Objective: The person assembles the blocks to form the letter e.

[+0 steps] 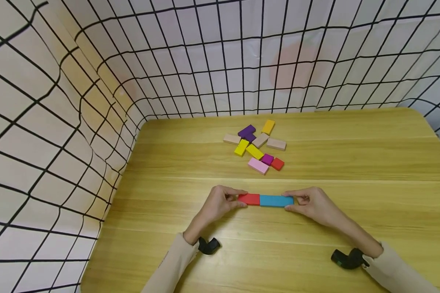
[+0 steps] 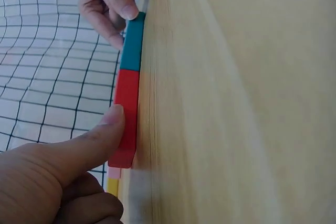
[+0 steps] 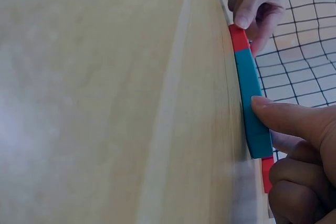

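Note:
A red block and a longer-looking blue block lie end to end in one straight row on the wooden table. My left hand pinches the red block near its outer end, thumb on the near side and a finger on the far side. At the opposite end of the row, my right hand pinches the blue block the same way. In the left wrist view the thumb lies against the long face of the red block. The right wrist view has the other thumb against the blue block.
Behind the row sits a loose cluster of blocks: a pink block, a small red block, a magenta block, yellow blocks, purple blocks, wooden ones and an orange block. Black wire mesh borders the table's back and sides.

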